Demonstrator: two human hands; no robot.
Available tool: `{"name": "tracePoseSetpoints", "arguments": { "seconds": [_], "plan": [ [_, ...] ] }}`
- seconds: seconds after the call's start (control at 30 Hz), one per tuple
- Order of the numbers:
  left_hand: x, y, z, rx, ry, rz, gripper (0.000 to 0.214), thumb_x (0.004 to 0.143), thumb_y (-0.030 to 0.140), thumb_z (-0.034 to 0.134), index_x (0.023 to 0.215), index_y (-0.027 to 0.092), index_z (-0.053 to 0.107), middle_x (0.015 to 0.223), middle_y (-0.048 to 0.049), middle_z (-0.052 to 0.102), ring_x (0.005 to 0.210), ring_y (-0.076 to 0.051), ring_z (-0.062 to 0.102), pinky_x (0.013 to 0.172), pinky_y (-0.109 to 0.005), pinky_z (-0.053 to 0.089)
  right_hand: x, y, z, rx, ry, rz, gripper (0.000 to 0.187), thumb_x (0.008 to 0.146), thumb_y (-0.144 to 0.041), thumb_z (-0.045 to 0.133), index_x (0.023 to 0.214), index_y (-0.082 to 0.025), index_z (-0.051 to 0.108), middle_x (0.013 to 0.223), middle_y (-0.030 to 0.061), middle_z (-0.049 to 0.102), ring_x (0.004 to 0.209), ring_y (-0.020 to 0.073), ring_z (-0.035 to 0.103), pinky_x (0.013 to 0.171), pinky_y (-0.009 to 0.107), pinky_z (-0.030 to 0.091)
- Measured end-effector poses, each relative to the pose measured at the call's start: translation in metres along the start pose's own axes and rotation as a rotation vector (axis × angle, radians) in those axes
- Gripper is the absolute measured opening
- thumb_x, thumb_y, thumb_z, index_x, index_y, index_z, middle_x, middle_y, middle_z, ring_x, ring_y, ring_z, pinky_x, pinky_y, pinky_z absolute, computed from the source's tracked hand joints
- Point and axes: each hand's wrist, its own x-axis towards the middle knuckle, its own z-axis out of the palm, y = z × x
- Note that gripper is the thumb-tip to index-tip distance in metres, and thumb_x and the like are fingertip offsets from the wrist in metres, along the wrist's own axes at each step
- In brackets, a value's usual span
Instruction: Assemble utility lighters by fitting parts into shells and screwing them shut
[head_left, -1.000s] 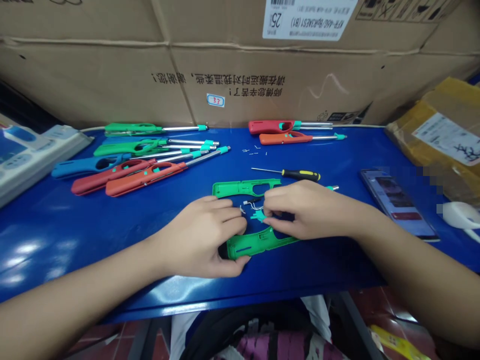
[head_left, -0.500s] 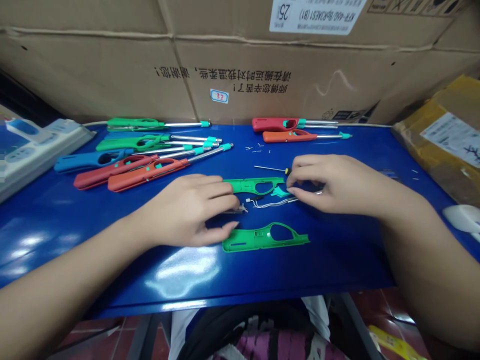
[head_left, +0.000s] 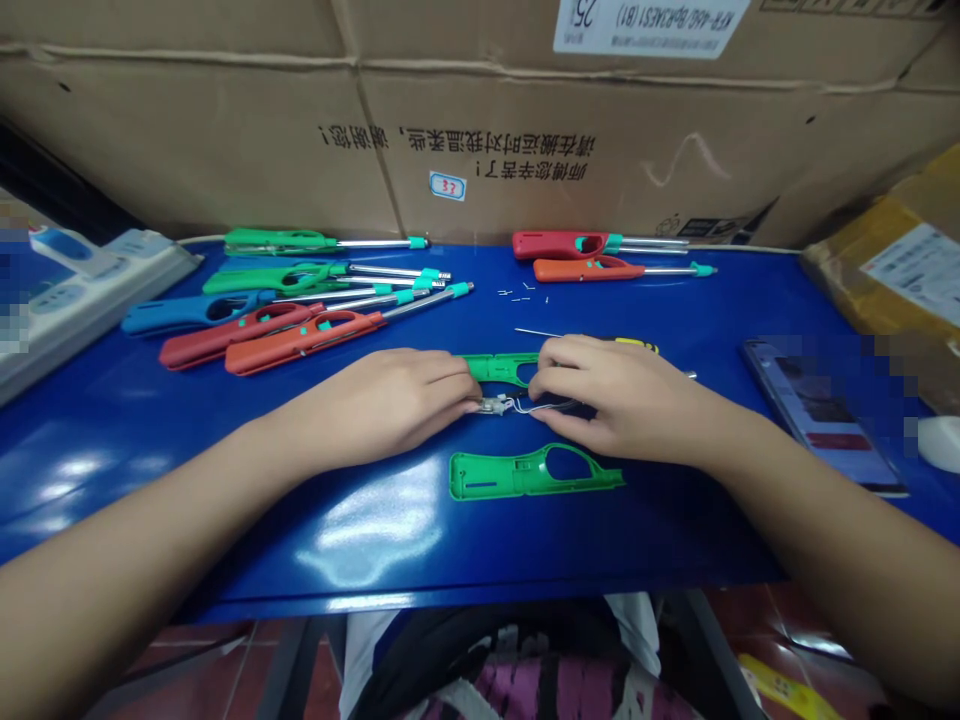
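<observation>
My left hand (head_left: 409, 405) is closed, its fingertips and thumb on a small clear lighter part (head_left: 492, 405), most of which they hide. White wires (head_left: 519, 404) run just right of that part. They pass under the curled fingers of my right hand (head_left: 607, 395), which is closed around them and partly hides a dark piece. Behind both hands lies one green lighter shell half (head_left: 499, 369), partly covered by the fingers. The other green shell half (head_left: 491, 477) rests in front, hollow side up. A screwdriver (head_left: 636, 346) with a yellow and black handle lies behind my right hand.
Several lighters, among them an orange one (head_left: 300, 345) and a blue one (head_left: 199, 313), lie at back left. A red lighter (head_left: 559, 245) lies at back right. Tiny screws (head_left: 517, 293) are scattered behind. A phone (head_left: 821, 415), power strip (head_left: 97, 290) and cardboard box (head_left: 247, 150) surround the workspace.
My right hand has moved left and nearer, over the wires, uncovering the screwdriver handle. My left fingers have closed together on the clear part. The phone now shows at the right.
</observation>
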Motion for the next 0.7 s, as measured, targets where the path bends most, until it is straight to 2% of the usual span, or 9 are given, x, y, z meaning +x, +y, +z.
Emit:
{"name": "tracePoseSetpoints", "arguments": {
  "seconds": [0.1, 0.33, 0.47, 0.7],
  "plan": [
    [0.001, 0.0, 0.002, -0.011, -0.011, -0.015, 0.033, 0.109, 0.032, 0.039, 0.102, 0.016, 0.066, 0.091, -0.0066, 0.068, 0.083, -0.019, 0.064, 0.079, -0.033, 0.053, 0.0, 0.0, 0.0, 0.003, -0.028, -0.022, 0.021, 0.1, -0.032, 0.054, 0.101, -0.016, 0.068, 0.107, 0.0105, 0.063, 0.097, 0.0242, 0.059, 0.086, 0.039, 0.048],
    [-0.001, 0.001, 0.001, 0.015, -0.015, -0.017, 0.034, 0.109, 0.033, 0.036, 0.105, 0.015, 0.066, 0.09, -0.0063, 0.066, 0.081, -0.02, 0.063, 0.075, -0.034, 0.051, 0.0, -0.003, 0.002, -0.004, -0.059, -0.041, 0.018, 0.101, -0.025, 0.051, 0.094, -0.017, 0.064, 0.098, 0.0076, 0.063, 0.091, 0.0223, 0.058, 0.081, 0.037, 0.046],
    [-0.001, -0.001, -0.001, 0.1, -0.013, -0.024, 0.034, 0.108, 0.029, 0.036, 0.102, 0.015, 0.066, 0.085, -0.0073, 0.065, 0.077, -0.021, 0.061, 0.072, -0.034, 0.05, -0.001, -0.001, -0.004, -0.017, -0.035, -0.018, 0.02, 0.102, -0.026, 0.049, 0.093, -0.017, 0.064, 0.095, 0.0077, 0.064, 0.091, 0.0229, 0.058, 0.084, 0.038, 0.045],
    [0.0, 0.0, -0.004, 0.158, -0.01, -0.063, 0.032, 0.105, 0.029, 0.039, 0.091, 0.016, 0.064, 0.086, -0.0069, 0.062, 0.078, -0.023, 0.061, 0.07, -0.037, 0.049, -0.002, -0.005, -0.01, -0.002, 0.008, -0.045, 0.024, 0.103, -0.027, 0.046, 0.091, -0.018, 0.064, 0.089, 0.0048, 0.067, 0.081, 0.0191, 0.059, 0.074, 0.033, 0.043]
  ]
}}
